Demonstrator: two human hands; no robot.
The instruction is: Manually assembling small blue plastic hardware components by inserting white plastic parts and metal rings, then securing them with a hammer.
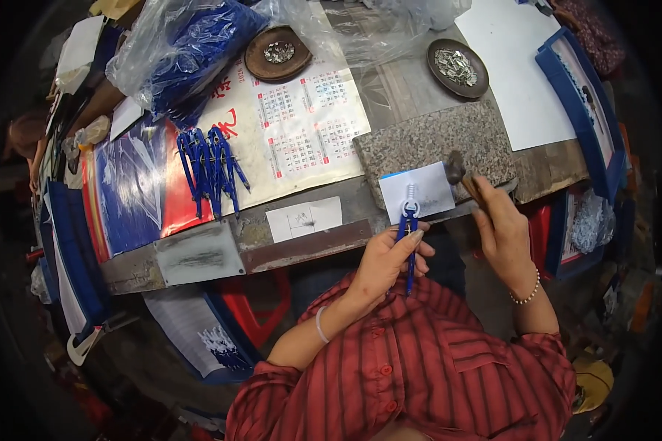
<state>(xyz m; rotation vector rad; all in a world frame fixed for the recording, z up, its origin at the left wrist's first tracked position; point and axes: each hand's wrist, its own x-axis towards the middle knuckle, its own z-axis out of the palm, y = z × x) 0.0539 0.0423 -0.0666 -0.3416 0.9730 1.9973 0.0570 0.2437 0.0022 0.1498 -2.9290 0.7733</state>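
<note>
My left hand (385,263) is closed around a blue drawing compass (410,234), legs toward me. Its white ringed head (410,208) lies on a small white paper (438,185) at the front of a speckled granite slab (434,140). In my right hand (502,231) is the wooden handle of a small hammer. The dark hammer head (455,167) hovers by the paper's far right corner; I cannot tell whether it touches. Several blue compasses without white heads (210,165) lie in a bunch on the printed calendar sheet (324,110) at left.
Two brown dishes, left (254,65) and right (480,82), hold small shiny metal pieces. A clear plastic bag (187,55) of blue parts lies at the back left. Blue trays stand at left (76,272), at right (592,125) and below the table edge (224,378).
</note>
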